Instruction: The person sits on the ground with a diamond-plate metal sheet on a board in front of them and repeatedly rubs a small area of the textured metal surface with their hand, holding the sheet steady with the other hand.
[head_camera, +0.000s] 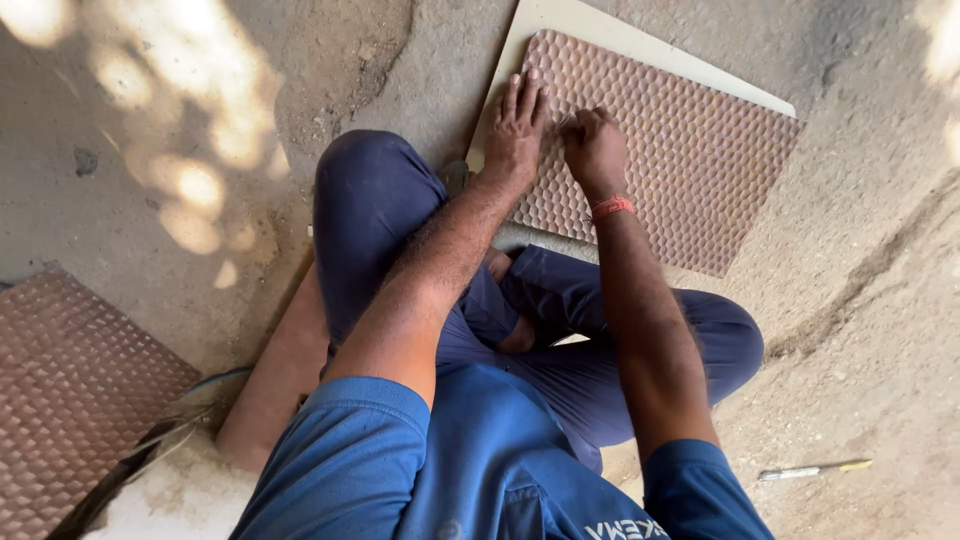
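Observation:
A brown tile (690, 150) with a bumpy honeycomb back lies on a pale cream tile (600, 30) on the ground before me. My left hand (517, 125) rests flat on the brown tile's near left part, fingers spread. Just to its right, my right hand (593, 145) is closed in a fist on the tile, with a red band at the wrist. Whether it grips something small between the fingers is hidden. I sit cross-legged in blue trousers, knees on either side of the arms.
Another brown textured tile (70, 390) lies at the lower left, beside a long brown board (280, 370). A slim pen-like tool (812, 468) lies on the dusty concrete ground (860, 330) at the lower right.

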